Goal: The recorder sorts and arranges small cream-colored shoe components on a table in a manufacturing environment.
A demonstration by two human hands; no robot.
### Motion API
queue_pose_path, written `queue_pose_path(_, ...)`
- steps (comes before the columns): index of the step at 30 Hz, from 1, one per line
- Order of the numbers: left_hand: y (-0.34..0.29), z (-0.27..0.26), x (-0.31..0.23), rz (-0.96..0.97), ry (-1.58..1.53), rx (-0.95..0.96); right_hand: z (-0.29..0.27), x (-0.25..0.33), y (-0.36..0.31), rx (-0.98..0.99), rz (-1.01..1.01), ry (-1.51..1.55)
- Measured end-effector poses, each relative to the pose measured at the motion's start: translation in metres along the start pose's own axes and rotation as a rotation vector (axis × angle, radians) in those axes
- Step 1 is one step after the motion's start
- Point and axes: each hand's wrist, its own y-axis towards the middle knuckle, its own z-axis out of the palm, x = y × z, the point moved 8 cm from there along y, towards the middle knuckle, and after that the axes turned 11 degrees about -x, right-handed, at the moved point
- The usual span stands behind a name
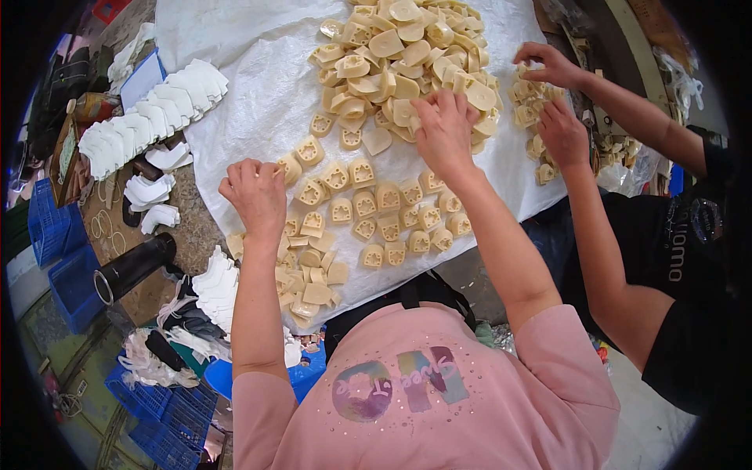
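Above the left part of the white sheet is my left hand (258,197), its fingers bent together in a pinch. Beside its fingertips lies a cream moulded piece (289,168); what the fingers hold, if anything, is hidden. My right hand (446,131) reaches to the near edge of a big heap of cream moulded pieces (385,44). Its fingers curl down over the pieces, and their tips are partly covered by the hand. Between my arms, several cream pieces (364,204) stand in loose rows with their hollow sides up. Flat cream pieces (316,293) lie near my left forearm.
At right, a co-worker's hands (562,129) handle a smaller pile of cream pieces (523,94). The white sheet (251,94) covers the table. To the left are stacked white curved pieces (157,113), a black cylinder (135,269) and blue crates (76,286).
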Motion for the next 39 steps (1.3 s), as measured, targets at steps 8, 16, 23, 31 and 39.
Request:
queue_pose_path(8,0.047,0.020,-0.054,0.046,-0.241,-0.070,0.009,0.007,0.009,0.065,-0.157,-0.117)
queue_pose_path(16,0.084,0.070,-0.070,-0.011,-0.196,0.133,-0.018,0.005,-0.016,-0.013,0.066,0.237)
queue_pose_path(23,0.086,0.022,-0.031,-0.124,-0.357,0.085,-0.014,0.026,-0.038,0.021,0.034,0.325)
queue_pose_path(31,0.029,0.011,-0.026,0.104,-0.264,-0.109,0.007,0.062,-0.052,-0.054,-0.195,0.254)
queue_pose_path(39,0.013,0.017,-0.032,0.214,-0.157,0.054,0.019,0.078,-0.080,0.155,-0.315,0.243)
